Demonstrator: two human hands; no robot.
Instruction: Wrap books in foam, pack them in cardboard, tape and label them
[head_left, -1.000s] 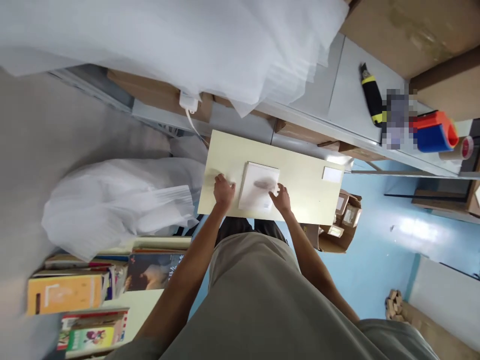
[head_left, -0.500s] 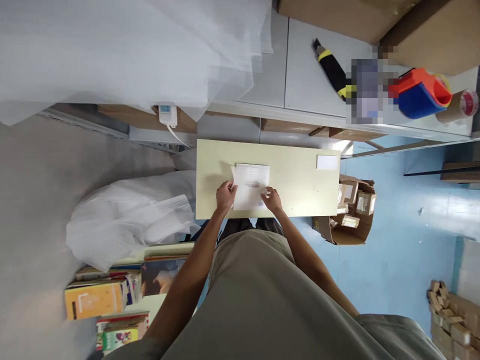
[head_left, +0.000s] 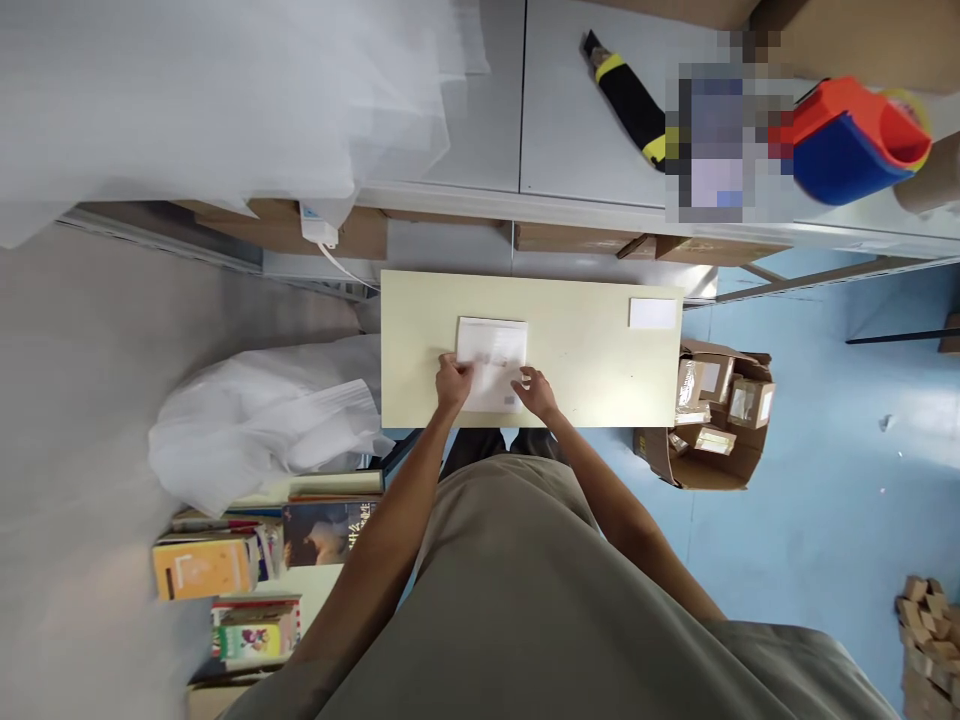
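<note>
A thin white book (head_left: 491, 345) with faint grey print and a small grey mark at its lower right corner lies flat on a pale yellow table (head_left: 585, 350). At its left edge my left hand (head_left: 453, 381) is closed, thumb over the cover and the other fingers curled at the side. My right hand (head_left: 537, 391) rests by the lower right edge, its fingers bent but apart, the tips touching or very near the book. A small white card or pad (head_left: 652, 313) lies at the table's far right corner.
Beyond the table, a grey shelf holds a utility knife (head_left: 630, 105), an orange and blue tape dispenser (head_left: 855, 145) and white wrapping sheets (head_left: 225, 100). An open carton (head_left: 705, 470) with small boxes stands at right. Stacked books (head_left: 206, 568) and a white plastic bundle (head_left: 247, 420) are at left.
The leaf that stuck out at the book's left side now lies in line with the rest. My left hand has closed further over that edge. The whole view has shifted slightly.
</note>
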